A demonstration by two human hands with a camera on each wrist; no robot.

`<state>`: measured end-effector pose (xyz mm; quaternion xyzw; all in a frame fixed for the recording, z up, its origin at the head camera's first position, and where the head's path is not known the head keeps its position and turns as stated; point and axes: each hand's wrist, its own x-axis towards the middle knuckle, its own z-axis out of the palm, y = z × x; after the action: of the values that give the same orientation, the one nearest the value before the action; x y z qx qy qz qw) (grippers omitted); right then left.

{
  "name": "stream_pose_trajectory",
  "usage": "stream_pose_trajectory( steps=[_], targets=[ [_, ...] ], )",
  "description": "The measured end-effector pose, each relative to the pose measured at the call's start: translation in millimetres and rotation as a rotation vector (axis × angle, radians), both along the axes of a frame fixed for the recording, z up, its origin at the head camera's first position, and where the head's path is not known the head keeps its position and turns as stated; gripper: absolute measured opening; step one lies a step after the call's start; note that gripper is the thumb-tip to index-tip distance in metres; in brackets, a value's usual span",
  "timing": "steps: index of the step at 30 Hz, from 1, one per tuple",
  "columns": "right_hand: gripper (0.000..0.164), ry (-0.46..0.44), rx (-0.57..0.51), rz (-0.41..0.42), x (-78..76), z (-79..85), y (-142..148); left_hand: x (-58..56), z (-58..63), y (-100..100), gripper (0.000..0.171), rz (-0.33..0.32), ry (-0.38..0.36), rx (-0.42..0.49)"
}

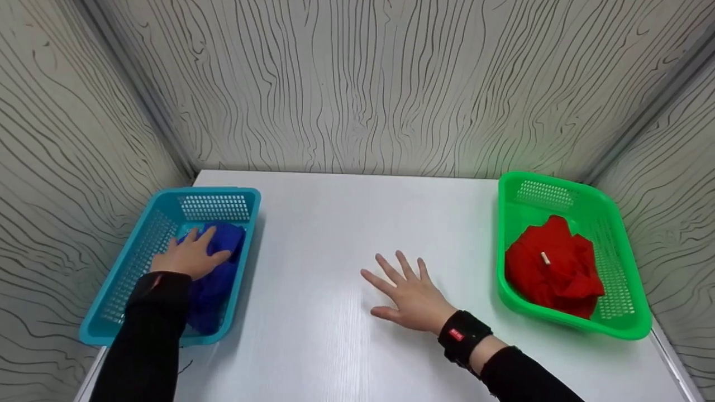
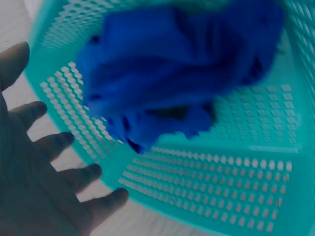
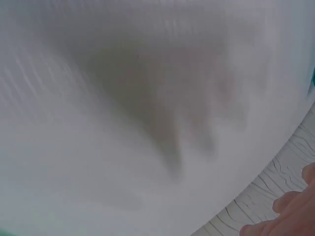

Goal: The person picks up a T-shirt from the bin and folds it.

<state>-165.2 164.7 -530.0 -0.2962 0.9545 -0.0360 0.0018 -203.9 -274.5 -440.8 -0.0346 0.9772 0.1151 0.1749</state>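
Observation:
Over the blue basket (image 1: pixel 120 290) at the left, my left hand (image 1: pixel 187 257) hovers with its fingers spread. Crumpled blue cloth (image 1: pixel 215 285) lies inside that basket; in the left wrist view the blue cloth (image 2: pixel 162 59) sits apart from the fingers of my left hand (image 2: pixel 39 172). My right hand (image 1: pixel 416 301) is held above the white table, palm down and fingers spread, holding nothing. Part of the right hand (image 3: pixel 290 216) shows at the corner of the right wrist view, and its blurred shadow falls on the tabletop.
A green basket (image 1: pixel 631 279) stands at the right of the white table (image 1: pixel 313 251). Crumpled red cloth (image 1: pixel 558 273) with a small white piece (image 1: pixel 545 258) on it lies inside. Wood-patterned walls (image 1: pixel 346 84) close off the back and both sides.

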Motion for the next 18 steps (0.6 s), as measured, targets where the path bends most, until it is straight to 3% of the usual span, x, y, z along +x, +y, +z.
stream_pose_trajectory(
  steps=[6,12,15,18],
  targets=[
    [0.070,-0.075,0.039,0.082,20.4,-27.4,-2.9,-8.9,-10.1,-10.8,0.092,-0.004,-0.081,-0.004],
    [0.076,-0.087,0.106,0.146,34.3,-47.3,-0.7,-10.6,-13.9,-0.6,0.094,-0.030,-0.187,0.068],
    [0.077,-0.071,0.126,0.168,36.0,-49.2,-0.1,-4.6,-3.0,12.0,0.091,-0.033,-0.227,0.070],
    [0.075,-0.058,0.146,0.182,36.1,-50.0,0.5,0.5,5.3,20.2,0.085,-0.062,-0.179,0.031]
  ],
)
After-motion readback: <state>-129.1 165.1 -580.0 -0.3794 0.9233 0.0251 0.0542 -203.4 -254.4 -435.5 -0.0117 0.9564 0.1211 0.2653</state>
